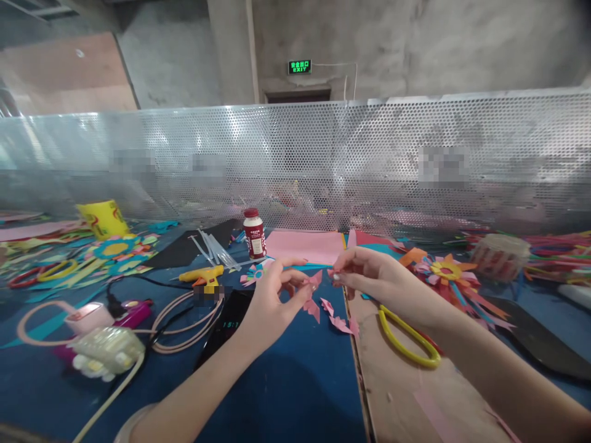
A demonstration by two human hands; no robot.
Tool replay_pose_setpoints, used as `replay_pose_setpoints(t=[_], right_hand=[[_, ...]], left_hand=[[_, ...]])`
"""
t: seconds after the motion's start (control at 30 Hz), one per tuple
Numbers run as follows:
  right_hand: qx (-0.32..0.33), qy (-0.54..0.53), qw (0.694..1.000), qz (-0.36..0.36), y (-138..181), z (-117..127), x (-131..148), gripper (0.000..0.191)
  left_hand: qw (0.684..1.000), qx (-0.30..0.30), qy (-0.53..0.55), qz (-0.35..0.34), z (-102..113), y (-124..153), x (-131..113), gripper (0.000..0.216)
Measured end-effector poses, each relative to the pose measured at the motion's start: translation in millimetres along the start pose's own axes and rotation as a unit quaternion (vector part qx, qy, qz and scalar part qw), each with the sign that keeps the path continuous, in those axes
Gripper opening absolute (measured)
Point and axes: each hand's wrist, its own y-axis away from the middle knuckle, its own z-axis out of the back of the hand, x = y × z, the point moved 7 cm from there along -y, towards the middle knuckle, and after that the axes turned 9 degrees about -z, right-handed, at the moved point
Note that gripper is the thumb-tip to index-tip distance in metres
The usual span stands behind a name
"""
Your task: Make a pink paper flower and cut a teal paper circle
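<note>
My left hand (277, 295) pinches a pink folded-paper cutout (312, 307) with pointed petals between thumb and fingers. Facing it across a small gap, my right hand (369, 271) has thumb and fingertips closed on a small pink paper piece (333, 275), its shape mostly hidden. Below the hands, pink paper scraps (340, 323) with zigzag edges lie near the seam between the blue tabletop (295, 387) and a brown board (392, 394). Under my right wrist rests a pair of scissors with a yellow handle loop (409, 351); the blades are hidden.
Left are a yellow glue gun (203, 277), glue sticks (215, 249), coiled cable (173, 335), phone (225, 326) and plugs (108, 351). A bottle (255, 235) stands behind beside pink sheets (305, 246). Paper flowers (446, 271) lie right. A perforated metal screen (295, 160) runs across the back.
</note>
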Motion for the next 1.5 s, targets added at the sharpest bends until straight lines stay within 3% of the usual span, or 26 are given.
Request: replay_pose_setpoints(t=[0.2,0.4,0.5,0.8,1.0,1.5], right_hand=[[-0.02,0.042,0.999,-0.005,4,-3,0,0.009],[-0.117,0.072,0.99,0.036,14,-2,10,0.025],[-0.152,0.078,0.983,0.071,19,-4,15,0.024],[-0.172,0.032,0.978,0.118,27,-8,13,0.018],[-0.193,0.031,0.973,0.119,27,-8,13,0.014],[-0.168,0.065,0.982,0.065,21,-10,2,0.012]], left_hand=[[0.994,-0.031,-0.077,-0.077,5,2,-14,0.03],[0.972,-0.057,-0.131,-0.189,6,10,-27,0.038],[0.958,-0.061,-0.149,-0.239,7,15,-30,0.044],[0.917,-0.078,-0.22,-0.325,8,20,-48,0.044],[0.917,-0.082,-0.256,-0.294,9,19,-45,0.023],[0.983,-0.074,-0.065,-0.152,7,16,-27,0.017]])
